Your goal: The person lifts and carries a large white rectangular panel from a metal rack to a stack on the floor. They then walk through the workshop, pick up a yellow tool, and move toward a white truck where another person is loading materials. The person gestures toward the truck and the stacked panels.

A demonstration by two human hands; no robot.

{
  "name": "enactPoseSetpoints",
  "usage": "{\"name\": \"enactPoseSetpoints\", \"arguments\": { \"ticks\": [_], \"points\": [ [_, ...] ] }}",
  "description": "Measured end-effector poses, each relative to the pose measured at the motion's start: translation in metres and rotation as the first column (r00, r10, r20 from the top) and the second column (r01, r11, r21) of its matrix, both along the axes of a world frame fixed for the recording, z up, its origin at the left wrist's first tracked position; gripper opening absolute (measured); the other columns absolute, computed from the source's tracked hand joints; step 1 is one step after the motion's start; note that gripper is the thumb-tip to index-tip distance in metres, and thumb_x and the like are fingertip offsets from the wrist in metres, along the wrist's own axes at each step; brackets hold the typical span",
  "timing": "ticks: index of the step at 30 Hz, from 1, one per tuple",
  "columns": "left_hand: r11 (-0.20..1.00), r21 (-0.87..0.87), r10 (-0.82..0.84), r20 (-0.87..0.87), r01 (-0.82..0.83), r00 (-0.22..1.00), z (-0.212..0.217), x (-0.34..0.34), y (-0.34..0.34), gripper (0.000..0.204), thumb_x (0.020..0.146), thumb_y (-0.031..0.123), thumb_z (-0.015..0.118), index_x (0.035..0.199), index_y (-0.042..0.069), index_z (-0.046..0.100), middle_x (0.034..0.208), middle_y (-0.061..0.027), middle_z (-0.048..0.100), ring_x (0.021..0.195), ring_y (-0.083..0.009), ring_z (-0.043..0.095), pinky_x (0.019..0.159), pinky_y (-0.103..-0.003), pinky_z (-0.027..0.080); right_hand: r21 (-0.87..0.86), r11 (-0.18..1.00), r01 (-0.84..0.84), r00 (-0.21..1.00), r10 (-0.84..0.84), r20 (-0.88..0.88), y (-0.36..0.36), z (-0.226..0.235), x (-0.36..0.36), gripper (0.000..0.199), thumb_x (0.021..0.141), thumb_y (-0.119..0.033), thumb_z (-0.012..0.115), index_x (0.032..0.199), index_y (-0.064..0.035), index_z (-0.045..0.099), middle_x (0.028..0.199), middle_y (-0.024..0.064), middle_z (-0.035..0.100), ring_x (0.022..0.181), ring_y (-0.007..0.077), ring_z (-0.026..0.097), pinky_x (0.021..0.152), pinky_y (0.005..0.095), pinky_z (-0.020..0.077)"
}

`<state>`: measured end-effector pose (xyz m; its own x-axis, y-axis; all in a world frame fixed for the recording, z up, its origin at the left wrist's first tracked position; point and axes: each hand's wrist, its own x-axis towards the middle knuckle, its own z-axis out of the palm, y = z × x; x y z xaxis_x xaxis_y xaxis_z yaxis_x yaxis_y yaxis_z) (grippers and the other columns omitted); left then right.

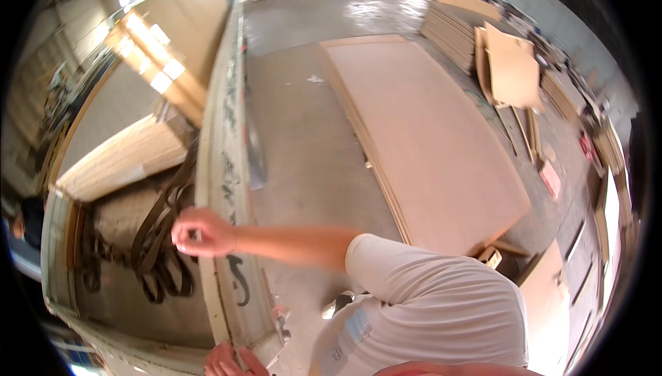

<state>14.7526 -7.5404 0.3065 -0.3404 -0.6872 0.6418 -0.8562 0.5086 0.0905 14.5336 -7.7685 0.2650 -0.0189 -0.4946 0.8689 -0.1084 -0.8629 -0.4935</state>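
My right arm, in a white short sleeve, stretches leftward across a pale truck-bed side panel [227,169] with dark marks. At its end my right hand [203,232] is closed, fingers curled round with a small gap; whatever it holds, if anything, I cannot make out. Just beyond it, dark brown webbing straps [165,241] lie in loose loops inside the truck bed [186,314]. At the lower edge of the view, my left hand [233,361] bends its fingers over the top of the side panel; part of it is cut off.
Inside the bed is a stack of light boards [127,159], with tall brown panels [189,31] behind. On the floor to the right lies a long stack of brown sheets [427,134]. Farther right are leaning board pieces [510,65] and a pinkish scrap [549,179].
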Motion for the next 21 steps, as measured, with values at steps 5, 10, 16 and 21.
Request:
{"name": "enactPoseSetpoints", "arguments": {
  "ticks": [5, 10, 16, 21],
  "points": [
    [0.998, -0.051, 0.034, 0.071, -0.031, 0.997, 0.011, -0.015, 0.012, 0.021, 0.085, 0.017, 0.069, 0.101, 0.004, 0.071, 0.100, -0.0136, 0.069, 0.091, -0.0342, 0.064, 0.082, -0.047, 0.051, 0.339, 0.937, 0.082, 0.989, -0.035, -0.143, 0.170, -0.099, -0.053, 0.018, 0.091, -0.029, 0.066, 0.092, -0.0114, 0.063, 0.085, 0.0029, 0.061, 0.083, 0.0243, 0.058, 0.075, 0.0395, 0.0446],
    [0.985, -0.154, 0.103, 0.149, -0.080, 0.983, 0.002, -0.024, 0.013, 0.025, 0.082, 0.022, 0.073, 0.098, 0.004, 0.071, 0.103, -0.0137, 0.070, 0.096, -0.0332, 0.065, 0.087, -0.048, 0.052, 0.922, 0.352, 0.161, 0.951, 0.195, -0.240, 0.402, -0.287, -0.167, 0.037, 0.096, -0.040, 0.062, 0.117, -0.0106, 0.065, 0.111, 0.0123, 0.065, 0.106, 0.0267, 0.061, 0.092, 0.0394, 0.0489],
    [0.944, -0.154, 0.324, 0.260, -0.292, 0.910, -0.084, 0.038, -0.051, 0.061, 0.090, 0.050, 0.062, 0.135, 0.010, 0.057, 0.126, -0.0173, 0.064, 0.112, -0.0385, 0.060, 0.092, -0.059, 0.049, 0.855, -0.519, 0.011, 0.719, -0.590, -0.368, 0.782, -0.432, -0.288, 0.062, 0.084, -0.065, 0.063, 0.128, -0.0218, 0.062, 0.113, 0.0052, 0.071, 0.113, 0.0203, 0.064, 0.091, 0.0379, 0.0512],
    [0.797, -0.418, -0.603, -0.508, 0.436, 0.616, -0.146, 0.056, -0.193, 0.070, 0.098, 0.058, 0.045, 0.146, 0.008, 0.044, 0.127, -0.0202, 0.061, 0.118, -0.0421, 0.054, 0.102, -0.064, 0.040, 0.680, -0.732, 0.046, 0.406, -0.608, -0.682, 0.947, -0.417, -0.258, 0.031, 0.092, -0.033, 0.059, 0.109, -0.0087, 0.067, 0.090, 0.0081, 0.070, 0.086, 0.0211, 0.069, 0.074, 0.0375, 0.0543]
  ]
}}
